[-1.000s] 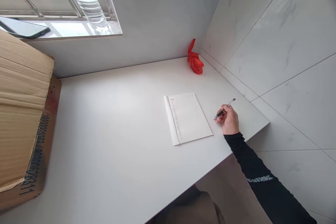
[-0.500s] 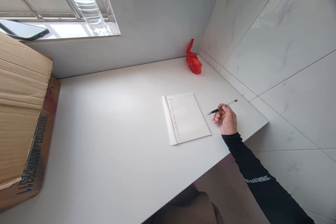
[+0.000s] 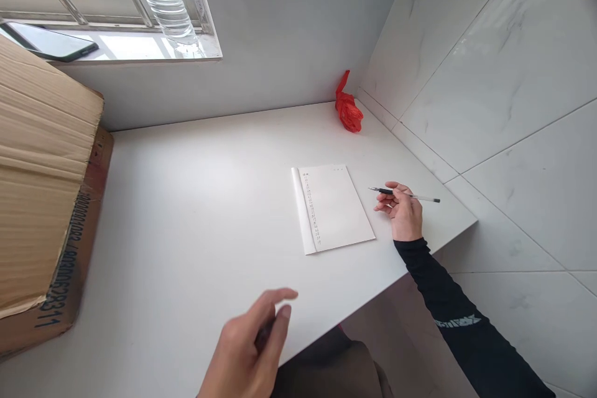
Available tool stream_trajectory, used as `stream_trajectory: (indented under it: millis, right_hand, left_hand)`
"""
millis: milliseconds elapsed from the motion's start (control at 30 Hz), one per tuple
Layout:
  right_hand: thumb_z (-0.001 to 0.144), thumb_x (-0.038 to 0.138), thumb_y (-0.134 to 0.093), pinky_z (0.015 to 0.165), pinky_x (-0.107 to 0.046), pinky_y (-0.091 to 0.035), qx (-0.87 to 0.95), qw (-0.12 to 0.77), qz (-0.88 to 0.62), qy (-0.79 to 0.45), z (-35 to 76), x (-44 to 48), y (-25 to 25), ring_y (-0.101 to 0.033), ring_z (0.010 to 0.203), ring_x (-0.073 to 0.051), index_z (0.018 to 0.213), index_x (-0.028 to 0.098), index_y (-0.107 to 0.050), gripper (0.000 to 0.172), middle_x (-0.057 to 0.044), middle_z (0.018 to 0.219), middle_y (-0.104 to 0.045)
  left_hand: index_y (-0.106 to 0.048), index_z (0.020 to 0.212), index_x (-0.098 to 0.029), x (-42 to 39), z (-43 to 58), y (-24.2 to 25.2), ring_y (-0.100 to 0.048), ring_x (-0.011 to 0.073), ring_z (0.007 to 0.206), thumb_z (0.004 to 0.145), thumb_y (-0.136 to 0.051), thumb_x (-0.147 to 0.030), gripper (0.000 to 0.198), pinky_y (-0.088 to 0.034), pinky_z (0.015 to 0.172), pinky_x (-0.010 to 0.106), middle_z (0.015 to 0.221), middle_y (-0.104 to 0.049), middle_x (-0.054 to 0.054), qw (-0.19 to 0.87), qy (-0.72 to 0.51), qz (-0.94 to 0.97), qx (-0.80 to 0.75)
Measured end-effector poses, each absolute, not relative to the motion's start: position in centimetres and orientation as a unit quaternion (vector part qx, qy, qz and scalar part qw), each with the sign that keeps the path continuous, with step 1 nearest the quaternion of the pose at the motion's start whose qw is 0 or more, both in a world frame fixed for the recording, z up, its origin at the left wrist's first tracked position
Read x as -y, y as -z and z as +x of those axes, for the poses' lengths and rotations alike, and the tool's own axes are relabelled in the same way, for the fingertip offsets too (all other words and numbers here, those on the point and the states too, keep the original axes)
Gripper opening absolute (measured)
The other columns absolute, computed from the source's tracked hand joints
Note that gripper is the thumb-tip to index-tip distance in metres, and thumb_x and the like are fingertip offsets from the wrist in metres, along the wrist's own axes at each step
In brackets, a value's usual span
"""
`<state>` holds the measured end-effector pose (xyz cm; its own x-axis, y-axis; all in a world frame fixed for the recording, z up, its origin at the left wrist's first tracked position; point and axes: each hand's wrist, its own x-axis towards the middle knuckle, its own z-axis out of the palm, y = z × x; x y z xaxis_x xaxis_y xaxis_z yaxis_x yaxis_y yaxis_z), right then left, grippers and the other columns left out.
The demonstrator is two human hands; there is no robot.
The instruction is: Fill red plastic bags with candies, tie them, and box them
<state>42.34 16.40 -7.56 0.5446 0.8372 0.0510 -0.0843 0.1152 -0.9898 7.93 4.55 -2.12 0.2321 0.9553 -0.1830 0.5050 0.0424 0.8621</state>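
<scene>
A black-and-clear pen [image 3: 425,199] rests in my right hand [image 3: 405,214], its tip pointing left towards the notebook. The hand lies on the white table just right of the page, fingers curled about the pen. An open white notebook [image 3: 338,208] has a column of small handwriting down its left side and a few marks at the top right. At the bottom of the view is my left hand [image 3: 252,345], over the table's front edge and nearest to the notebook's lower corner. Its thumb and forefinger are apart with nothing between them; the other fingers are mostly hidden.
The white table [image 3: 196,217] meets a tiled wall on the right. A cardboard box [image 3: 41,180] stands at the left. A red plastic bag [image 3: 349,113] sits in the back corner. On the window sill are a clear bottle [image 3: 172,15] and a dark-edged tablet or phone [image 3: 56,43].
My left hand has come into view from below. The pen in my right hand has turned to lie more level, and the fingers have loosened a little. The view has shifted slightly.
</scene>
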Motion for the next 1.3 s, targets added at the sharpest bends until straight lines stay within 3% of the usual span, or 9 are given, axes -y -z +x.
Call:
stream_trajectory:
  millis: [67, 133, 267, 400, 500, 867, 1100, 1300]
  right_hand:
    - [0.087, 0.039, -0.064, 0.06, -0.027, -0.059, 0.357, 0.659, -0.564, -0.347, 41.5, -16.6, 7.1, -0.065, 0.066, -0.014, 0.098, 0.019, -0.067, 0.022, -0.002, 0.077, -0.07]
    - [0.085, 0.037, -0.07, 0.058, -0.025, -0.058, 0.387, 0.643, -0.558, -0.354, 40.4, -17.3, 6.5, -0.063, 0.064, -0.013, 0.094, 0.021, -0.066, 0.019, 0.001, 0.074, -0.067]
    - [0.087, 0.038, -0.07, 0.053, -0.025, -0.055, 0.449, 0.601, -0.54, -0.383, 38.2, -19.8, 5.2, -0.06, 0.06, -0.012, 0.096, 0.02, -0.069, 0.02, 0.001, 0.072, -0.065]
    - [0.087, 0.042, -0.068, 0.051, -0.025, -0.055, 0.497, 0.571, -0.524, -0.39, 36.5, -23.1, 4.4, -0.063, 0.068, -0.015, 0.097, 0.019, -0.071, 0.025, -0.003, 0.079, -0.069]
    - [0.085, 0.039, -0.07, 0.046, -0.022, -0.049, 0.514, 0.552, -0.53, -0.387, 35.5, -25.2, 4.8, -0.057, 0.058, -0.012, 0.093, 0.02, -0.069, 0.021, 0.001, 0.072, -0.065]
    - [0.088, 0.037, -0.065, 0.048, -0.022, -0.044, 0.546, 0.493, -0.579, -0.352, 34.0, -26.0, 6.5, -0.056, 0.056, -0.011, 0.092, 0.022, -0.068, 0.016, 0.0, 0.075, -0.067]
    - [0.086, 0.031, -0.064, 0.057, -0.026, -0.048, 0.58, 0.456, -0.584, -0.34, 34.0, -26.3, 6.7, -0.058, 0.059, -0.014, 0.083, 0.023, -0.069, 0.01, 0.001, 0.07, -0.067]
    - [0.085, 0.029, -0.064, 0.057, -0.026, -0.048, 0.585, 0.448, -0.587, -0.336, 34.0, -26.3, 6.6, -0.058, 0.059, -0.014, 0.084, 0.023, -0.07, 0.009, 0.002, 0.071, -0.066]
  left_hand:
    - [-0.066, 0.111, -0.024, -8.1, 9.3, 2.2, -0.026, 0.0117, 0.05, 0.102, -0.046, -0.037, 0.025, -0.027, 0.047, 0.025, 0.061, -0.025, -0.008, 0.34, -0.312, 0.677, -0.574]
    - [-0.066, 0.11, -0.022, -11.5, 10.3, 2.6, -0.026, 0.0116, 0.049, 0.101, -0.045, -0.033, 0.025, -0.029, 0.047, 0.023, 0.059, -0.025, -0.009, 0.29, -0.328, 0.69, -0.576]
    - [-0.067, 0.118, -0.019, -16.9, 11.9, 4.4, -0.032, 0.011, 0.048, 0.102, -0.042, -0.029, 0.031, -0.032, 0.052, 0.023, 0.057, -0.035, -0.009, 0.206, -0.32, 0.721, -0.579]
    - [-0.067, 0.131, -0.021, -19.0, 12.9, 6.1, -0.036, 0.0124, 0.046, 0.102, -0.039, -0.022, 0.04, -0.025, 0.051, 0.025, 0.053, -0.046, -0.006, 0.12, -0.281, 0.775, -0.553]
    - [-0.069, 0.13, -0.025, -19.1, 13.1, 6.8, -0.043, 0.0141, 0.047, 0.097, -0.042, -0.016, 0.043, -0.024, 0.052, 0.027, 0.054, -0.056, -0.003, 0.08, -0.248, 0.819, -0.51]
    - [-0.075, 0.106, -0.021, -19.4, 13.3, 6.9, -0.045, 0.0144, 0.042, 0.093, -0.043, -0.01, 0.037, -0.024, 0.048, 0.028, 0.049, -0.059, -0.004, 0.045, -0.234, 0.84, -0.488]
    - [-0.074, 0.107, -0.022, -19.4, 13.3, 6.7, -0.043, 0.0133, 0.041, 0.093, -0.043, -0.01, 0.036, -0.023, 0.047, 0.028, 0.048, -0.057, -0.005, 0.054, -0.237, 0.838, -0.489]
    - [-0.074, 0.107, -0.022, -19.5, 13.3, 6.7, -0.04, 0.0132, 0.04, 0.093, -0.043, -0.01, 0.036, -0.023, 0.046, 0.028, 0.047, -0.054, -0.006, 0.06, -0.237, 0.836, -0.491]
